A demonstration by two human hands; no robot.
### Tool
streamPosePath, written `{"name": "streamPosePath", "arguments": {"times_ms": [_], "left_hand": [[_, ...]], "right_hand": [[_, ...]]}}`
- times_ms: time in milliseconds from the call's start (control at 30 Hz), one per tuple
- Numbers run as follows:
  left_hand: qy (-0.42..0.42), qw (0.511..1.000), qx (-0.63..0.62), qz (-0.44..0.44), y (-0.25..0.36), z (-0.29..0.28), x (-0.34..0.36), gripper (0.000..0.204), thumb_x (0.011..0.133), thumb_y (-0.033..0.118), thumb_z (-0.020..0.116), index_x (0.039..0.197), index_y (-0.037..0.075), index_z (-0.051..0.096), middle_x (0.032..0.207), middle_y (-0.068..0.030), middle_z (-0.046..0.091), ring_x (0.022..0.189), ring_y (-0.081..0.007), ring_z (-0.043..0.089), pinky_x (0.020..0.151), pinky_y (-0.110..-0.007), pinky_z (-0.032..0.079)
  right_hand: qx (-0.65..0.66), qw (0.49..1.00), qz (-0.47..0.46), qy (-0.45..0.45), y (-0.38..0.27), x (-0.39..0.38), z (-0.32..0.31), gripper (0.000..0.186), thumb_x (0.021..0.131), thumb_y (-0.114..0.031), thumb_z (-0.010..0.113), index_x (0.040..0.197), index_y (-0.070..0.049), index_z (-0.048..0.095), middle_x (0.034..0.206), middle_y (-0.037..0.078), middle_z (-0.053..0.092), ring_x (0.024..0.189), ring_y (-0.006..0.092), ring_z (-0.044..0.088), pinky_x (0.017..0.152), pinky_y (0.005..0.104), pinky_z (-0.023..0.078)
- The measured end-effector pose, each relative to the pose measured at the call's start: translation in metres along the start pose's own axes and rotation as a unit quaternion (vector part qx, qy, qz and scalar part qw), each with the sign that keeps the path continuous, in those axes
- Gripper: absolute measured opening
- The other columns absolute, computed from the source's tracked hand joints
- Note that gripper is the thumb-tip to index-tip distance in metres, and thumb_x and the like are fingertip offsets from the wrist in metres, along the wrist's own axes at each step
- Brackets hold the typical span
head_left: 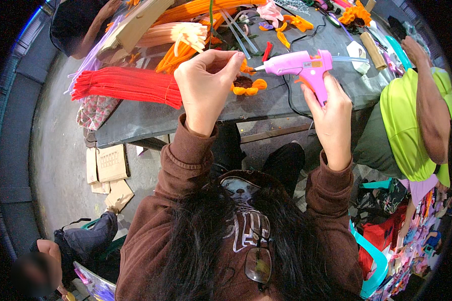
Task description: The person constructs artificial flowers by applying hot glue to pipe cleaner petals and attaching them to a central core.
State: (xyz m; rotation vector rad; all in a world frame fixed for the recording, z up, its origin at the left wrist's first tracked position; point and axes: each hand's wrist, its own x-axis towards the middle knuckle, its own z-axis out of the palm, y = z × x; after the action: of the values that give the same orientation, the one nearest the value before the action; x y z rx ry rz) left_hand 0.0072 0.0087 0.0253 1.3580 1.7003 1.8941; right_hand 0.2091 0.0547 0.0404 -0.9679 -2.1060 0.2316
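My right hand (332,113) grips the handle of a pink hot glue gun (299,64), index finger near its orange trigger. A clear glue stick (346,59) sticks out of the back. The gun's nozzle points left, close to my left fingertips and over an orange fuzzy flower with a dark brown centre (243,83). My left hand (206,83) is closed in a pinch, thumb against index finger, beside the flower's upper petal. What lies between those fingertips is hidden. A thin green stem (211,22) runs up behind that hand.
A bundle of red pipe cleaners (128,86) lies left on the grey table (135,118), with peach ones (173,35) behind. Loose glue sticks (238,32), a black cord (290,98) and another orange flower (355,14) are farther back. A person in lime green (407,120) sits right.
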Motion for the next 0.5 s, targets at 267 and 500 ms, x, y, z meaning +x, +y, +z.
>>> {"name": "streamPosePath", "arguments": {"times_ms": [267,500], "left_hand": [[0.012,1.0,-0.022,-0.014,-0.0024,0.0006,0.0007,0.014,0.077,0.01,0.07,0.079,-0.004,0.069,0.065,-0.006,0.067,0.058,-0.0047,0.06,0.056,-0.019,0.047],[-0.02,0.996,-0.076,-0.035,0.0006,-0.006,-0.0002,0.017,0.08,0.011,0.07,0.086,-0.005,0.067,0.073,-0.0046,0.065,0.062,-0.0058,0.059,0.057,-0.017,0.048]], "right_hand": [[-0.001,1.0,-0.001,0.012,0.0033,-0.0008,0.002,0.025,0.082,-0.013,0.062,0.099,0.004,0.054,0.087,0.022,0.058,0.078,0.0404,0.057,0.066,0.0439,0.044],[-0.093,0.995,-0.003,0.048,0.0061,-0.0003,0.0014,0.027,0.079,-0.016,0.065,0.096,0.002,0.054,0.086,0.021,0.057,0.077,0.0394,0.057,0.065,0.0441,0.045]]}}
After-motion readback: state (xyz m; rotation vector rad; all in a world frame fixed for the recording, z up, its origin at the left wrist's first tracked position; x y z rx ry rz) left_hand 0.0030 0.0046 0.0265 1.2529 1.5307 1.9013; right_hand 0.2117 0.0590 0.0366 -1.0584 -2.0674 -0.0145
